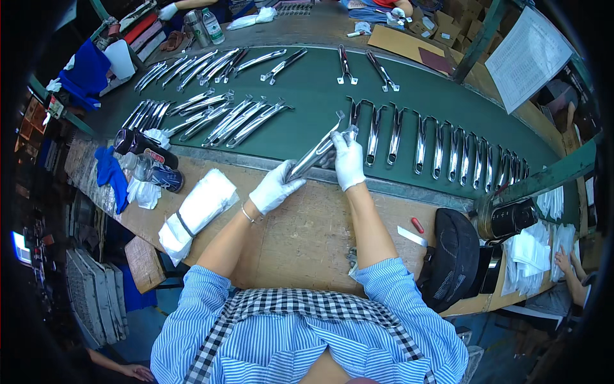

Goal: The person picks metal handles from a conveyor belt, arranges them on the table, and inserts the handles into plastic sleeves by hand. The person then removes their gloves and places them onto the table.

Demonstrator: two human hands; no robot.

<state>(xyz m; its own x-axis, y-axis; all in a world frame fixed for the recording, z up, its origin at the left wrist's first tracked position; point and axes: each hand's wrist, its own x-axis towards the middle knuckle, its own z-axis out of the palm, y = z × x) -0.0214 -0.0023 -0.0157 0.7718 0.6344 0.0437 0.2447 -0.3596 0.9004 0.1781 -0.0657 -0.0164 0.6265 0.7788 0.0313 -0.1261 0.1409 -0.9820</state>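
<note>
Both my hands wear white gloves. A long, shiny chromed metal part [312, 155] with a bent, forked tip is held slantwise above the near edge of the green belt. Closed around its lower end is my left hand [275, 187]. My right hand [349, 160] grips the same part higher up, its fingers partly hidden. Just beyond the right hand stands the end of another chromed part [354, 112]; whether the hand touches it I cannot tell. To the right, similar parts [420, 144] lie side by side in a row. More of them [246, 121] are piled at the left.
The green belt [320, 83] runs across in front of me. On the near wooden table [288, 237] lie a strapped white bundle [201, 211], a jar [166, 177], a black bag [451, 256] and a red object [417, 224]. A green post [569, 169] stands right. Other people are nearby.
</note>
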